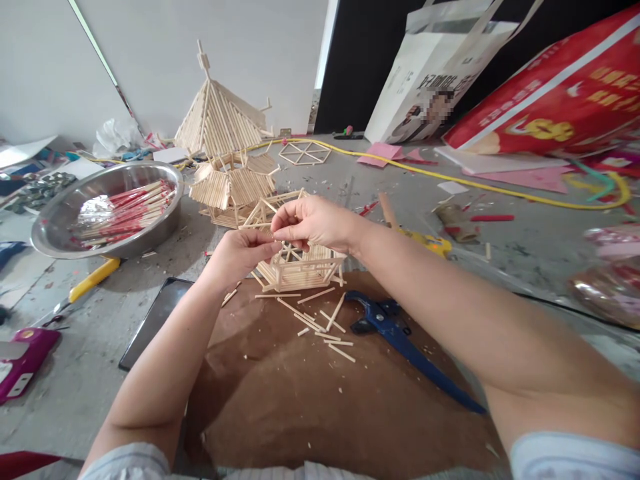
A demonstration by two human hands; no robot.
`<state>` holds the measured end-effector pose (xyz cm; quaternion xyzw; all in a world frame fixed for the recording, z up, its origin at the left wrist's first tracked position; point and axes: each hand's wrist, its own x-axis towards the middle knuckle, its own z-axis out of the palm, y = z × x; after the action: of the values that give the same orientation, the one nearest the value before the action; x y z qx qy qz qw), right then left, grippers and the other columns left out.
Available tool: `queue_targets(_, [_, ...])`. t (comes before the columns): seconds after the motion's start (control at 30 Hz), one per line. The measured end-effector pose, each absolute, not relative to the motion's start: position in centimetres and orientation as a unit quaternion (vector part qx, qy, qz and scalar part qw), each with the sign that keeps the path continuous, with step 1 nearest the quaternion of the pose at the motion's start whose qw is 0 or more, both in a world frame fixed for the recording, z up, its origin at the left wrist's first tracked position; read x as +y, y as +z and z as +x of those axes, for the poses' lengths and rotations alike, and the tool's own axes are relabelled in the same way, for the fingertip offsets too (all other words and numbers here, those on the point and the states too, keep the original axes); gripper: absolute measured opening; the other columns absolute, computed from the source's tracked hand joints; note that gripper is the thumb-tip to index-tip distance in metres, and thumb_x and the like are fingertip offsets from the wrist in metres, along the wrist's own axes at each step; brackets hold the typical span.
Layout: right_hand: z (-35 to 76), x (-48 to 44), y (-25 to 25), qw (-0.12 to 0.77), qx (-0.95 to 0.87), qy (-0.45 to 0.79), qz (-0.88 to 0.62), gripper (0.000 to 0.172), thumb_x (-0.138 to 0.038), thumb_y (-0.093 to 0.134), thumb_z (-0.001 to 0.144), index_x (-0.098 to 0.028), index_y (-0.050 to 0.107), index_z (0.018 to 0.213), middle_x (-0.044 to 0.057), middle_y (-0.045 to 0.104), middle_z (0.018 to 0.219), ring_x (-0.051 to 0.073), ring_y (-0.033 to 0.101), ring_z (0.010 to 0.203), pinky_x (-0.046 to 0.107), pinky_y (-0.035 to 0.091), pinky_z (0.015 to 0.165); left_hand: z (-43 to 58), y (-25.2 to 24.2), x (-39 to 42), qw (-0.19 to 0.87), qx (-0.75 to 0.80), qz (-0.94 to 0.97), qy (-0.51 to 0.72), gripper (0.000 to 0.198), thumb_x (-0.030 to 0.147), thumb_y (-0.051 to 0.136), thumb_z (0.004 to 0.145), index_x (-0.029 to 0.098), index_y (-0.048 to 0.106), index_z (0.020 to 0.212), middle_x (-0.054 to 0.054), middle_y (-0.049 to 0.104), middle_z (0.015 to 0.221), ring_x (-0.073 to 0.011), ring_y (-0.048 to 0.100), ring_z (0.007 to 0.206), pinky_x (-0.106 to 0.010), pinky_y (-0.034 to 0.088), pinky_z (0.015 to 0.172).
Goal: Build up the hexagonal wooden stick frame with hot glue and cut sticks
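Observation:
Both hands meet above a small frame of wooden sticks (300,273), with an open lattice and a slatted floor. My left hand (243,253) is closed in a pinch at the frame's upper left side. Its fingertips nearly touch those of my right hand (310,223), which is also pinched, just above. Whatever lies between the fingers is too small or hidden to make out. Loose cut sticks (315,320) lie scattered in front of the frame on a brown sheet (280,400). Blue-handled cutters (400,333) rest to the right of them.
Behind stands a stick-built pavilion (225,120) with a pointed roof. A metal bowl (173,223) with packaged sticks sits left, near a yellow-handled tool (95,279) and a dark flat panel (157,323). A yellow cord (425,175) crosses behind; bags (435,73) stand back right.

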<state>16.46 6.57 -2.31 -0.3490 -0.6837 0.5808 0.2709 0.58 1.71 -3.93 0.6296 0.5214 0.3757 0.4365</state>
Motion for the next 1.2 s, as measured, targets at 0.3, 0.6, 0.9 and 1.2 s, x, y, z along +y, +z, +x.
queue_targets(0.3, [17.4,7.2,-3.1,0.307,-0.581,0.617,-0.433,0.019,0.002,0.057,0.071,-0.014,0.049,0.065,-0.007,0.05,0.046,0.004,0.045,0.034,0.014,0.035,0.029,-1.6,-3.1,2.1,0.334,0.502,0.751,0.27,0.042,0.046,0.066,0.063,0.015,0.063,0.091,0.002,0.053,0.06,-0.0078,0.044,0.056,-0.021,0.035,0.056])
queue_targets(0.6, [17.3,7.2,-3.5,0.286,-0.559,0.633,-0.452,0.019,0.002,0.06,0.07,-0.014,0.05,0.065,-0.004,0.057,0.051,0.007,0.055,0.041,0.018,0.047,0.04,-1.4,-3.7,2.4,0.307,0.476,0.806,0.172,0.038,0.034,0.068,0.063,0.016,0.061,0.095,0.006,0.043,0.051,-0.0084,0.043,0.053,-0.021,0.035,0.056])
queue_targets(0.9, [17.3,7.2,-3.4,0.273,-0.576,0.624,-0.453,0.018,0.0,0.063,0.067,-0.013,0.051,0.064,-0.003,0.057,0.053,0.006,0.055,0.042,0.016,0.046,0.039,-1.2,-4.1,2.6,0.317,0.468,0.805,0.182,0.029,0.035,0.065,0.066,0.015,0.059,0.087,0.005,0.05,0.055,-0.0068,0.043,0.051,-0.02,0.035,0.055])
queue_targets(1.2, [17.2,7.4,-3.9,0.278,-0.6,0.601,-0.449,0.017,-0.003,0.065,0.066,-0.014,0.052,0.064,-0.005,0.054,0.052,0.006,0.053,0.041,0.018,0.046,0.038,-1.1,-4.4,2.7,0.294,0.462,0.817,0.182,0.022,0.031,0.064,0.068,0.015,0.059,0.082,0.005,0.048,0.054,-0.0065,0.042,0.051,-0.02,0.034,0.056])
